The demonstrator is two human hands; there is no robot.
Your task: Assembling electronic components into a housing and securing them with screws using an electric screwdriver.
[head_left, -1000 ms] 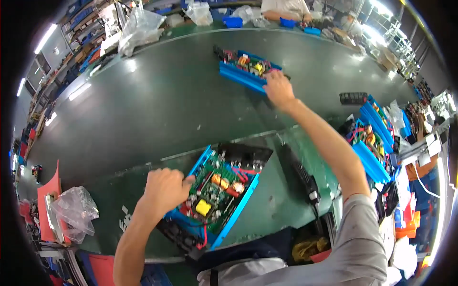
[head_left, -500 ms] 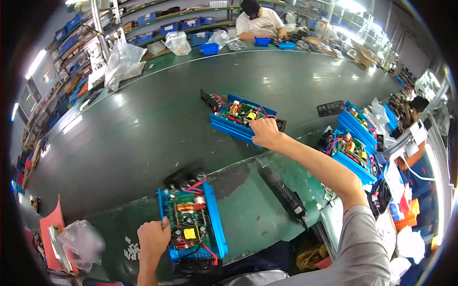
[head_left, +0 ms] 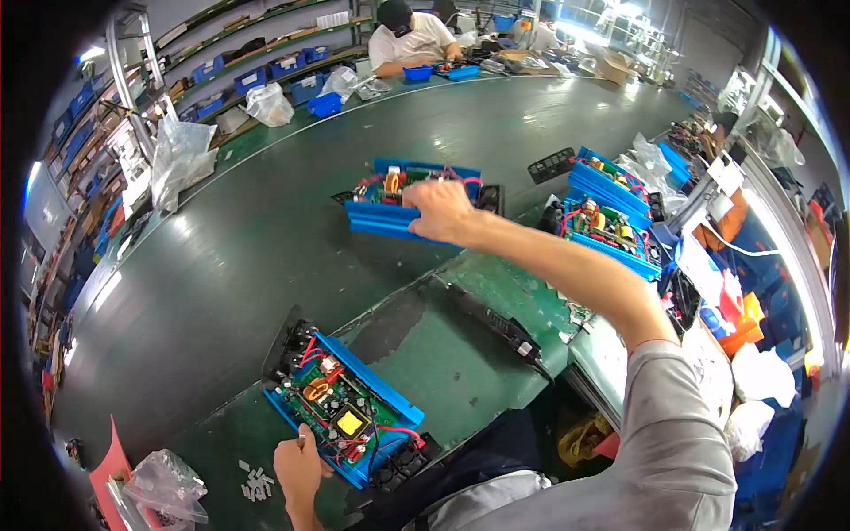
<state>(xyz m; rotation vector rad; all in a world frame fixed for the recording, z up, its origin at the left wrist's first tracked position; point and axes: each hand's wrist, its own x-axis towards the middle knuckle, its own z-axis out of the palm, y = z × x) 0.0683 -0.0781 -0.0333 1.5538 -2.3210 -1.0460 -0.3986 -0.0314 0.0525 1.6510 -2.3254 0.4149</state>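
My left hand is closed at the lower left side of an open power inverter, its thumb along the blue wall. This blue metal case lies tilted at the table's near edge. In it show a green circuit board, a yellow-topped transformer and red wires; a black fan end plate hangs at the near end. Farther off, my right hand reaches over the near wall of a second blue inverter, fingers curled round it. That hand hides part of the board. An electric screwdriver lies between the two units.
Two more open inverters sit on the right beside a black grille plate. Small white pieces and a plastic bag lie near left. Across the dark green table, a person works beside blue bins.
The view has shifted. The near inverter has turned counter-clockwise, with my left hand still at its side. My right hand has gone from a pointing finger on the far inverter to gripping its wall.
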